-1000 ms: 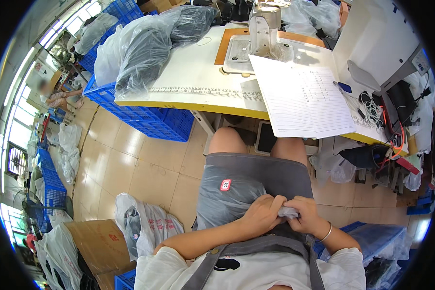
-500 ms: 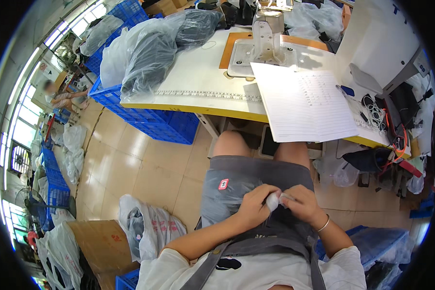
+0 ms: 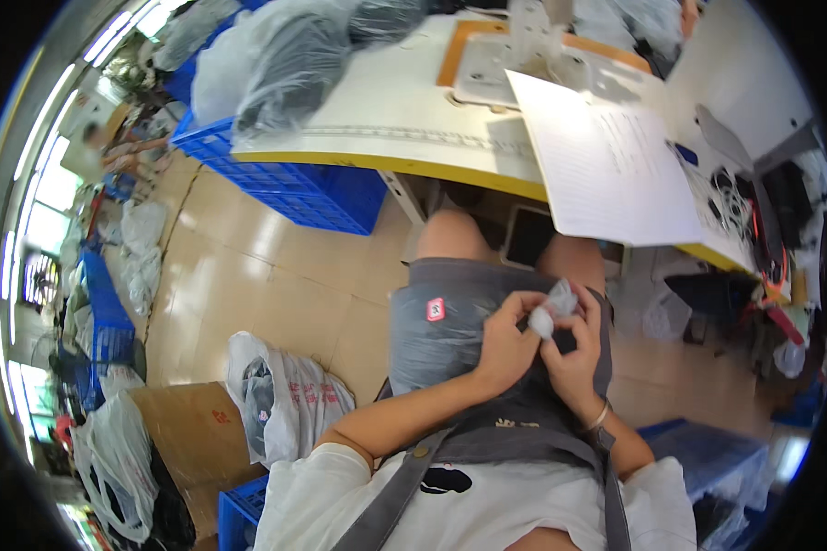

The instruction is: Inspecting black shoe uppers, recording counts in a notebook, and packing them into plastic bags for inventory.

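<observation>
A clear plastic bag [image 3: 432, 354] with something grey inside lies across my lap, a small red-and-white label on it. Over the lap's right side, both hands grip bunched, whitish translucent plastic [image 3: 542, 321], which looks like the bag's gathered mouth. My left hand [image 3: 508, 344] pinches it from the left, fingers closed. From the right, my right hand [image 3: 574, 354] has thumb and fingers curled round it, and a loose tuft sticks up between the hands. Where this plastic joins the bag is hidden by my hands.
Ahead stands a white sewing table [image 3: 386, 129] with a sewing machine [image 3: 528, 55]. An open notebook [image 3: 611, 170] overhangs its front edge. Blue crates [image 3: 312, 188] with bagged goods stand left of it. A cardboard box [image 3: 188, 436] and white bag [image 3: 280, 404] sit lower left. A person [image 3: 119, 156] sits far left.
Both hands have moved up and away from my body. The bunched plastic now shows a tuft standing up between them. The view has shifted, so the table appears higher.
</observation>
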`<state>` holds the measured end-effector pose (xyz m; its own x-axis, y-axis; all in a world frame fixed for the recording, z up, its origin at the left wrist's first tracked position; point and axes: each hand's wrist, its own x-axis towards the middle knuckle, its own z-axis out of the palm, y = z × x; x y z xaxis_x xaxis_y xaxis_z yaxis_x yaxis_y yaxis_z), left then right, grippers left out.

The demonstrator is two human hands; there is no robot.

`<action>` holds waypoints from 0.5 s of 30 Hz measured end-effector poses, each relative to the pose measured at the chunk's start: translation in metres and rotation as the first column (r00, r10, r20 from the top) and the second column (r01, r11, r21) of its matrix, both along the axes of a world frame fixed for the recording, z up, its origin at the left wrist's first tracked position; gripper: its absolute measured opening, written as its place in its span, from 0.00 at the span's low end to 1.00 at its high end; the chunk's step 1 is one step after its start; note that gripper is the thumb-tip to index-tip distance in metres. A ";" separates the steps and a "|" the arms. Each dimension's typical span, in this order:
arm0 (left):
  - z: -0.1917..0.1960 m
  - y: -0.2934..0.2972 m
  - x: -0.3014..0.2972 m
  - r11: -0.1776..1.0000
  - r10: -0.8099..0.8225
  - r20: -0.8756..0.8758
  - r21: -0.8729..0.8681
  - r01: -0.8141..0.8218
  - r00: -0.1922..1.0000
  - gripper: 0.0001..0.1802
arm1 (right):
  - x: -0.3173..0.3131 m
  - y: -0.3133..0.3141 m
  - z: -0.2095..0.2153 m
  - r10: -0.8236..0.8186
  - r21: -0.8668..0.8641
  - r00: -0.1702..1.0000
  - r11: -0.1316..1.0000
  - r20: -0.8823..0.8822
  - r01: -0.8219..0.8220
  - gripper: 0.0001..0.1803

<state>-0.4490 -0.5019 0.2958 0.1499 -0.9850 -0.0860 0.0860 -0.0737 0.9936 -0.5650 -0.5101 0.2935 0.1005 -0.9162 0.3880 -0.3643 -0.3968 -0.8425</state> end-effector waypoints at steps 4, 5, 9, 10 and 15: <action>-0.004 0.002 0.015 0.998 -0.066 0.126 -0.015 0.069 0.990 0.09 | 0.003 -0.011 0.002 0.029 0.082 0.996 0.996 0.085 -0.036 0.07; -0.004 0.000 0.022 0.991 -0.108 0.214 -0.052 0.122 0.971 0.09 | 0.001 -0.014 0.003 0.060 0.063 0.997 0.996 0.052 -0.064 0.07; -0.005 -0.004 0.033 0.928 -0.325 0.218 -0.115 0.355 0.920 0.08 | -0.013 -0.016 -0.001 0.133 0.137 0.991 0.981 0.031 -0.136 0.07; -0.002 -0.006 0.037 0.895 -0.429 0.167 -0.052 0.442 0.888 0.07 | -0.016 -0.016 -0.001 0.215 0.147 0.975 0.964 0.059 -0.221 0.07; 0.002 -0.015 0.044 0.749 -0.644 -0.109 0.117 0.653 0.757 0.09 | -0.013 -0.014 -0.004 0.294 0.178 0.946 0.932 0.138 -0.315 0.08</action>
<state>-0.4046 -0.5166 0.2977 -0.5300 -0.8201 -0.2160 0.0233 -0.2686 0.9630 -0.5776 -0.5236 0.2892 0.3544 -0.9067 0.2286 -0.1549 -0.2980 -0.9419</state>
